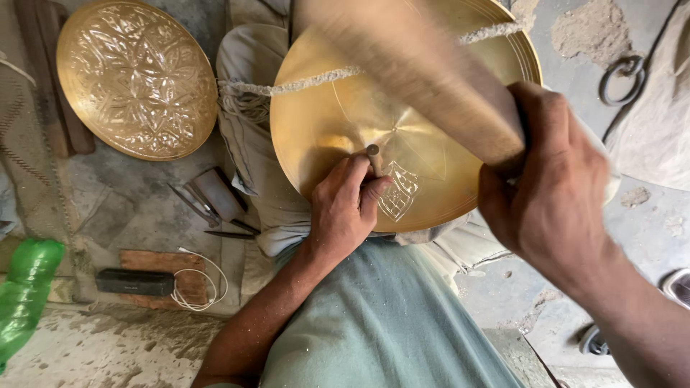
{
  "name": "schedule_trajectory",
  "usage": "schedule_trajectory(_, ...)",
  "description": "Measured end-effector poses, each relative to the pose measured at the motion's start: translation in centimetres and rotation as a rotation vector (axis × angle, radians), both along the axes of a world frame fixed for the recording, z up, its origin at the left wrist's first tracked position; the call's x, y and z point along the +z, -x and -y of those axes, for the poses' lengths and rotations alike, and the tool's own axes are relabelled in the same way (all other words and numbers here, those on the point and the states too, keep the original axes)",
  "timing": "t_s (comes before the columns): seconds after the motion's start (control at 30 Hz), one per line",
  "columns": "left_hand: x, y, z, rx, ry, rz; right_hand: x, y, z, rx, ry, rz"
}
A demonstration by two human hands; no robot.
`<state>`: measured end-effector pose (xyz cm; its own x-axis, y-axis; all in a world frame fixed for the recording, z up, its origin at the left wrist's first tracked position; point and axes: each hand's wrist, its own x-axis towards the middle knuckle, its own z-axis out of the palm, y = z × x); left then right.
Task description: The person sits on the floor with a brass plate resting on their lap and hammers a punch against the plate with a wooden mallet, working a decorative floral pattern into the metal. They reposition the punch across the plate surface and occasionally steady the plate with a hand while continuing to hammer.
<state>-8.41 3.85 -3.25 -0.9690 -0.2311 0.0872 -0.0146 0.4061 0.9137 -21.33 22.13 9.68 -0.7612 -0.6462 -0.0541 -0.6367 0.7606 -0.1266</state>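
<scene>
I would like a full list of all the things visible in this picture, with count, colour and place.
brass plate: one, golden, mostly plain, on the lap, centre
engraved plate: one, golden, on the floor, upper left
chisel: one, grey metal, tip on the brass plate
mallet: one, pale wood, blurred, above the brass plate
cord: one, whitish, across the brass plate
metal tools: a few, dark, left of the lap
green bottle: one, lower left
black block: one, on a wooden board
left hand: holds the chisel
right hand: grips the mallet
</scene>
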Motion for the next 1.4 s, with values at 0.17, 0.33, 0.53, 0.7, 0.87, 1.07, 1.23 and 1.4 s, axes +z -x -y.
schedule_trajectory(0.17,-0.1,0.0,0.0,-0.036,0.01,0.084,0.0,-0.1,0.3,0.09,-0.132,-0.094)
schedule_trajectory(0.33,-0.1,0.1,0.0,-0.032,0.036,0.038,0.0,0.0,0.7,0.023,-0.099,0.027)
schedule_trajectory(0.53,-0.1,0.3,0.1,-0.049,0.021,0.027,-0.1,-0.3,0.9,-0.012,-0.184,0.112)
schedule_trajectory(0.7,-0.2,0.5,0.2,-0.044,0.035,0.092,-0.9,-0.6,0.4,-0.009,0.08,0.05)
schedule_trajectory(0.87,0.0,0.6,0.3,-0.066,0.059,0.07,-0.9,-0.5,-0.1,-0.03,-0.112,-0.088)
schedule_trajectory(1.07,0.2,0.5,0.4,-0.066,0.047,0.068,0.2,0.4,1.3,0.101,-0.227,-0.042)
schedule_trajectory(1.23,0.3,0.6,0.3,-0.063,0.036,0.067,0.4,0.2,1.4,-0.036,-0.214,0.201)
schedule_trajectory(1.4,0.3,0.7,0.3,-0.052,0.035,0.115,-0.6,-0.2,0.3,-0.02,0.081,0.085)
